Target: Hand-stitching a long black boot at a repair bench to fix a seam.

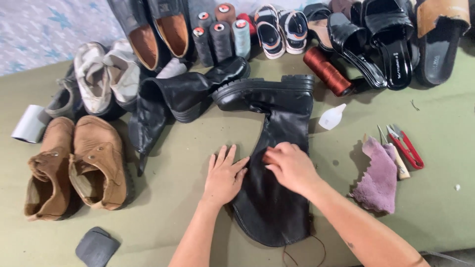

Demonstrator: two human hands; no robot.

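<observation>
Left hand [223,175]: flat, palm down, fingers spread apart, resting on left edge of black boot [277,163] shaft; grips nothing.
Right hand [292,167]: palm down on shaft, fingers loosely curled together, tips pressing the leather just beside left hand's fingertips; not clamped on anything.
Black boot: lies flat on green table [188,207], sole away from person, shaft opening toward person; both hands sit mid-shaft, boot under and between them.
Second black boot [183,96]: lying on its side, up-left of hands, toe near first boot's sole.
Brown shoes [74,168]: pair, far left, well apart from hands.
Purple cloth [378,178]: right of right forearm, near.
Red snips [405,146]: just beside cloth, farther right.
Small white bottle [331,116]: right of boot's ankle.
Thread spools [220,37]: upright at back, among other shoes.
</observation>
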